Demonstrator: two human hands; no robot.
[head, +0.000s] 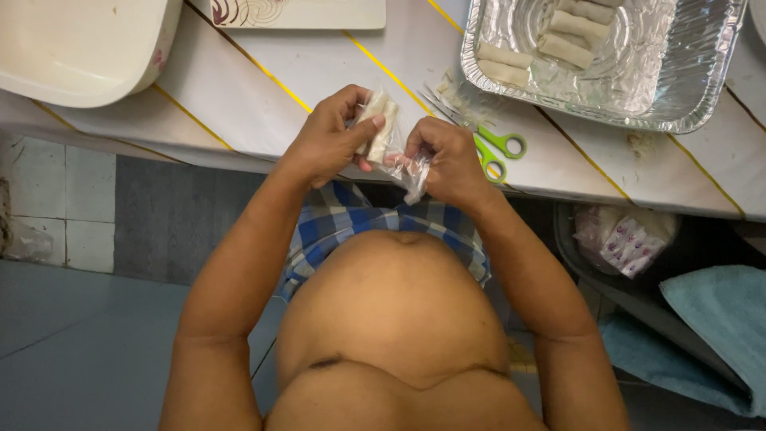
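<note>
At the table edge the left hand (327, 140) pinches two pale rolls (378, 124) inside a clear plastic bag (411, 172), while the right hand (447, 160) is closed on the bag's loose end. A slack grip could let the rolls slide out onto the floor; a hard squeeze may crush them. Counted left to right: one white tray (80, 56), one patterned plate (319, 14), one pair of green-handled scissors (495, 144), one foil pan (686, 88) holding at least five rolls.
</note>
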